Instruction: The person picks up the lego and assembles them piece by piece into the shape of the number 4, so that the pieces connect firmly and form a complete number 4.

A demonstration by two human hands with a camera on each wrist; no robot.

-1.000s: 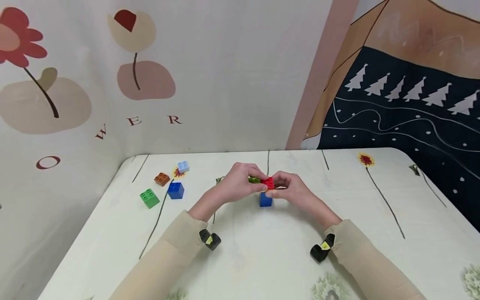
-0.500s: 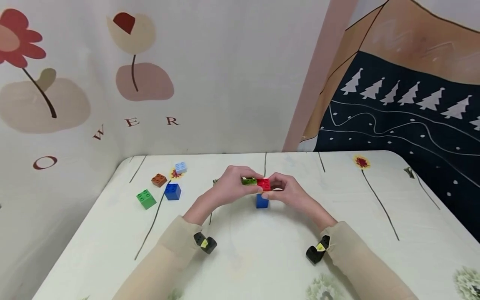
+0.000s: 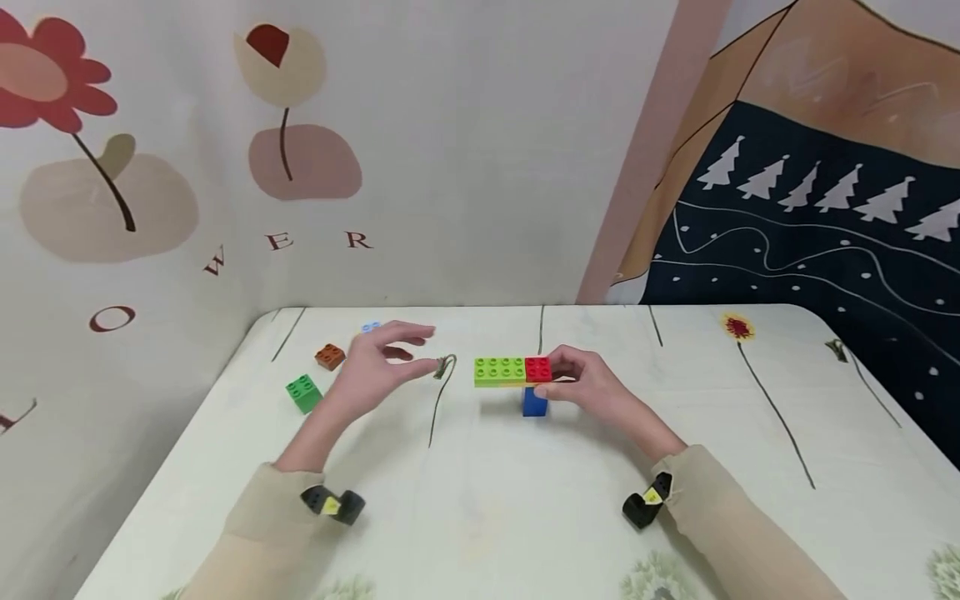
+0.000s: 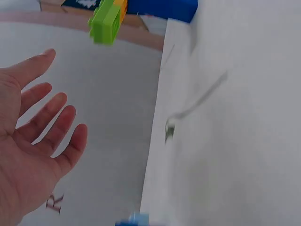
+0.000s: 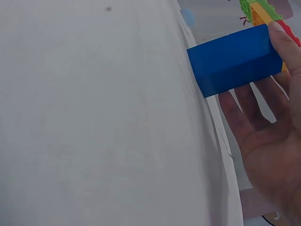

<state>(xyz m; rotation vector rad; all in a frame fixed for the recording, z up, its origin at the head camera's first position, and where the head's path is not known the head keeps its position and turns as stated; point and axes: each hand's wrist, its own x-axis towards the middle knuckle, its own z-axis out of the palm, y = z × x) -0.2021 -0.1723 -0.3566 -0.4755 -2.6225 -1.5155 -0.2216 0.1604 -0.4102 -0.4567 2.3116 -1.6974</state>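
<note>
My right hand [image 3: 588,379] pinches the top of a small structure of toy building bricks at its right end, thumb in front. Two stacked blue bricks [image 5: 235,59] form its upright leg. Across the top lies an orange brick [image 5: 260,13], carrying a red brick [image 3: 537,368] and a longer lime-green brick [image 3: 498,372]. The lime-green end juts out to the left over the table. My left hand [image 3: 371,371] is raised and holds nothing, its fingers spread from the thumb; in the left wrist view its palm and all its fingers show.
At the table's left lie a green brick [image 3: 303,392], a brown brick [image 3: 330,357] and a light blue brick [image 3: 371,327] partly behind my left hand. A dark blue brick [image 4: 126,223] shows at the left wrist view's bottom edge. A printed cloth hangs behind the table.
My left hand has let go of the lime-green brick and moved left, towards the loose bricks, covering the dark blue one in the head view. The right hand keeps its hold.
</note>
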